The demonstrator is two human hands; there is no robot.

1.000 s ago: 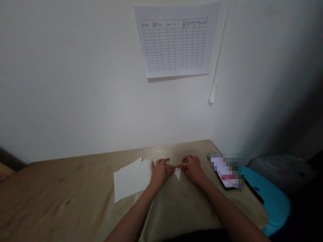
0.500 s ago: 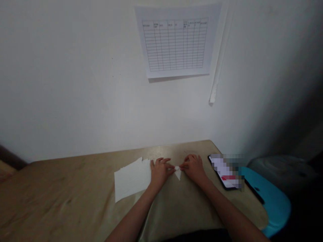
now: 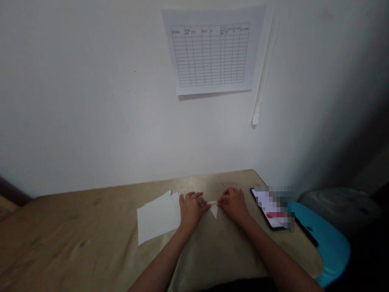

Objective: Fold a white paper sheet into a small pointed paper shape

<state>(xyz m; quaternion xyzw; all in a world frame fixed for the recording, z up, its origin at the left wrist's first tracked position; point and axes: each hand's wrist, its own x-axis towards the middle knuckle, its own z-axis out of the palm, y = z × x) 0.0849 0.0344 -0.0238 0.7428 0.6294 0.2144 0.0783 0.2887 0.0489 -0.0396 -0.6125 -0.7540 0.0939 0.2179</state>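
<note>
A small white piece of folded paper lies on the table between my two hands, its point toward me. My left hand pinches its left upper corner between thumb and forefinger, the other fingers loosely spread. On the opposite corner, the thumb and forefinger of my right hand are closed in a pinch. A larger sheet of white paper with a torn upper edge lies flat just left of my left hand, partly hidden by it.
The brown-covered table meets a white wall, where a printed grid sheet hangs. A phone, partly pixelated, lies by the table's right edge. Beyond that edge is a blue stool or chair seat.
The upper edge of the small paper now shows wider and straighter between my fingertips. My left hand has shifted very slightly; my right hand stays nearly in place.
</note>
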